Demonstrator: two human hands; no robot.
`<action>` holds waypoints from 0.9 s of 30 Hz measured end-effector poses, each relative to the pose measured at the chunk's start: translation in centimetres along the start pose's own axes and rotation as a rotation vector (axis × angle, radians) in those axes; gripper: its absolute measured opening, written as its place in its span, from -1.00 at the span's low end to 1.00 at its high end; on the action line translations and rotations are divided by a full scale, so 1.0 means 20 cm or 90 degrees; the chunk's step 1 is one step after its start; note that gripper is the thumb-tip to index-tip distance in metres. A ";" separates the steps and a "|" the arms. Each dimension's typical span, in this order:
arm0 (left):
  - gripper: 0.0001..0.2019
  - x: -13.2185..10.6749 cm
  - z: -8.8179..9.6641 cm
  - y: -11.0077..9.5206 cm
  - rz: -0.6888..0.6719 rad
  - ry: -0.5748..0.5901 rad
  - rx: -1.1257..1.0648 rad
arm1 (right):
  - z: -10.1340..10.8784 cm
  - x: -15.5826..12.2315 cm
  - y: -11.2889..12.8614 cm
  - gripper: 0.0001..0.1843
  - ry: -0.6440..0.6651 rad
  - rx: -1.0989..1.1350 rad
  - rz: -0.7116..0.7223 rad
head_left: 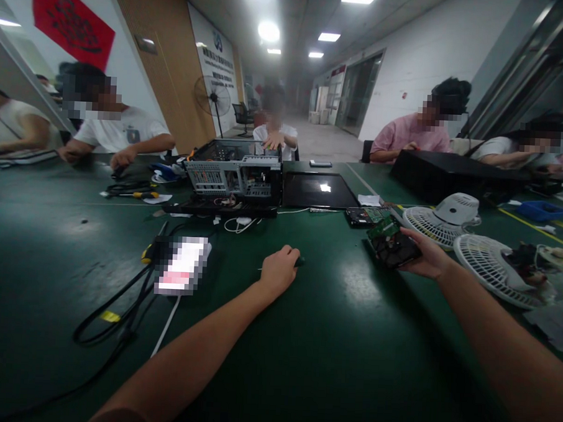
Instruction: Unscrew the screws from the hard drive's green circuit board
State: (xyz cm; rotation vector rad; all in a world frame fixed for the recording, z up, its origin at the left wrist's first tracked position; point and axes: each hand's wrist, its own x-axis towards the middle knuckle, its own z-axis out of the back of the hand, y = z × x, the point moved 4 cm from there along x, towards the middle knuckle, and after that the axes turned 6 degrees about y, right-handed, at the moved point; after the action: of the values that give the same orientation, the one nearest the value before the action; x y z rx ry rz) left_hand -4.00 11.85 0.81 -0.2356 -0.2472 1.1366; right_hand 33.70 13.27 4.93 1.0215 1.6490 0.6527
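My left hand [279, 272] rests low over the green table, closed around a small screwdriver [300, 261]. The dark green handle end shows past the fingers on the right, and a thin shaft tip pokes out on the left. To the right, my right hand [424, 257] grips a black device with an exposed green circuit board [392, 244], tilted and raised off the table. Just behind it lies another flat black part with a green board [368, 216]. A white fan housing [432, 227] stands close to my right hand.
An opened computer case [231, 174] and a flat black screen panel [319, 191] lie ahead. A lit phone [183, 266] with a white cable and looped black cable [98, 340] are at left. Another fan part [493, 270] sits at right. Several people sit around the table.
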 end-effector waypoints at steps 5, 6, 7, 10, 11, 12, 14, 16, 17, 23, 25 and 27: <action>-0.68 -0.01 -0.03 -0.04 -0.105 -0.023 0.008 | 0.16 0.00 0.06 -0.58 -0.068 -0.049 -0.034; -0.67 -0.01 -0.03 -0.04 -0.111 -0.025 -0.001 | 0.18 0.00 0.07 -0.58 -0.072 -0.060 -0.037; -0.67 -0.01 -0.03 -0.03 -0.113 -0.026 -0.008 | 0.20 0.00 0.08 -0.59 -0.079 -0.071 -0.042; -0.68 -0.01 -0.04 -0.02 -0.109 -0.020 -0.023 | 0.22 0.02 0.11 -0.62 -0.097 -0.097 -0.063; -0.68 -0.01 -0.04 -0.02 -0.107 -0.017 -0.028 | 0.22 0.03 0.12 -0.62 -0.102 -0.106 -0.071; -0.68 -0.01 -0.04 -0.02 -0.105 -0.015 -0.034 | 0.22 0.04 0.12 -0.63 -0.106 -0.116 -0.076; -0.66 -0.01 -0.04 -0.02 -0.103 -0.011 -0.049 | 0.21 0.04 0.13 -0.64 -0.108 -0.141 -0.079; -0.63 -0.01 -0.05 -0.02 -0.109 -0.001 -0.064 | 0.20 0.05 0.13 -0.66 -0.106 -0.169 -0.079; -0.62 -0.02 -0.05 -0.02 -0.116 0.008 -0.071 | 0.20 0.05 0.13 -0.67 -0.109 -0.183 -0.079; -0.57 -0.07 -0.06 -0.13 -0.207 0.077 -0.100 | 0.20 0.06 0.12 -0.59 -0.142 -0.229 -0.078; -0.56 -0.10 -0.06 -0.19 -0.252 0.096 -0.110 | 0.20 0.05 0.12 -0.59 -0.152 -0.230 -0.065; -0.53 -0.13 -0.06 -0.24 -0.294 0.105 -0.123 | 0.20 0.04 0.12 -0.60 -0.154 -0.215 -0.049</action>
State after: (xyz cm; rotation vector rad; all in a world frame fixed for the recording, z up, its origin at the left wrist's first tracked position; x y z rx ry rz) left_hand -0.44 7.40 0.90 -0.4183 -0.2491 0.6326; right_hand 38.05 14.82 5.23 0.7563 1.3071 0.6998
